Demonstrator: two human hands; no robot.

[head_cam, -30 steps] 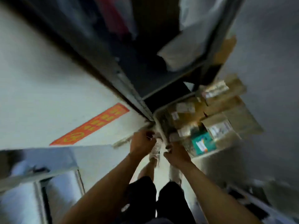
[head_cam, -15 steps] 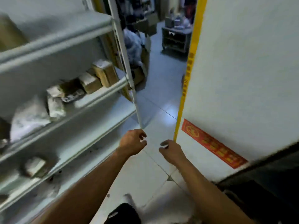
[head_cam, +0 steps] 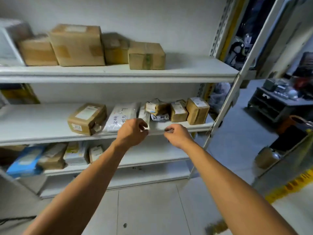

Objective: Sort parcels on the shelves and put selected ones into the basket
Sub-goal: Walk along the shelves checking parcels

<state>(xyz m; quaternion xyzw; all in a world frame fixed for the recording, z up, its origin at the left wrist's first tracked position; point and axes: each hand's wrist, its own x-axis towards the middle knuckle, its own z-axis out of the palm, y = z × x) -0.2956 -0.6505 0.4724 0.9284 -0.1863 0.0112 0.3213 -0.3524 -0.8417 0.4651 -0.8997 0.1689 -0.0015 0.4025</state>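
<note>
I face a white shelf rack (head_cam: 50,138) with parcels on several levels. On the middle shelf lie a brown box (head_cam: 88,118), a white soft bag with handwriting (head_cam: 121,117), a thin white packet (head_cam: 144,114) and three small brown parcels (head_cam: 177,111). My left hand (head_cam: 133,132) is at the shelf's front edge, its loosely curled fingertips at the thin packet's lower corner. My right hand (head_cam: 177,135) hovers beside it, also at the front edge, fingers loosely curled and holding nothing. No basket is in view.
Several cardboard boxes (head_cam: 77,44) stand on the top shelf. A blue box (head_cam: 25,160) and more parcels sit on the lower shelf. To the right, past the rack's post (head_cam: 227,106), are a dark low table (head_cam: 274,106) and a brown bag (head_cam: 294,122) on the floor.
The view swung from parcels on the floor, past a wall and aisle, to face the rack. Both hands rose and reached forward to the middle shelf's front edge.
</note>
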